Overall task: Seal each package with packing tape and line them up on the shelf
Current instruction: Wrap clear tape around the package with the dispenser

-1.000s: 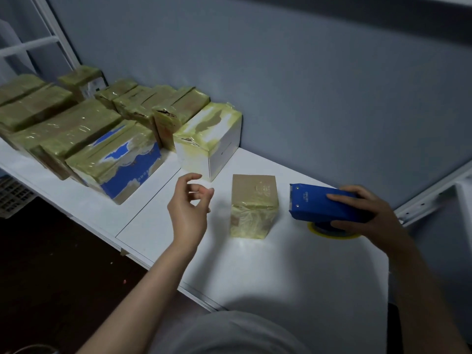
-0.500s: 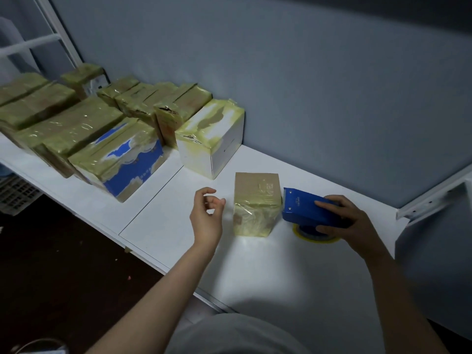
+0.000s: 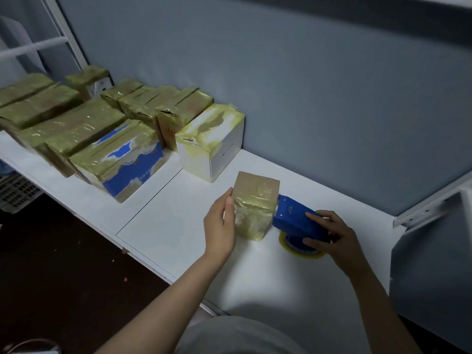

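Within the last second the small brown cardboard box (image 3: 256, 200), partly wrapped in yellowish clear tape, has been closed in on from both sides. It stands upright on the white shelf (image 3: 178, 226), just right of the white taped carton (image 3: 212, 143) that ends the row of sealed packages (image 3: 76, 129).

The left hand (image 3: 220, 227), earlier held in the air short of the box with its fingers loosely curled, is now laid against the box's left face. Its fingers are held together and roughly straight, and the thumb is set along the near left edge; nothing is pinched. How far the fingers reach behind the box cannot be told.

The blue plastic tape dispenser (image 3: 293, 221), earlier well apart to the right, has been slid up so that its toothed end touches the box's right face. It is gripped by the right hand (image 3: 334, 235), whose fingers are curled over its top and side, above the yellow tape roll (image 3: 301, 252).

The box is thus braced for taping. A further strip is judged to be starting on the right face, and placement in the row is not yet done.
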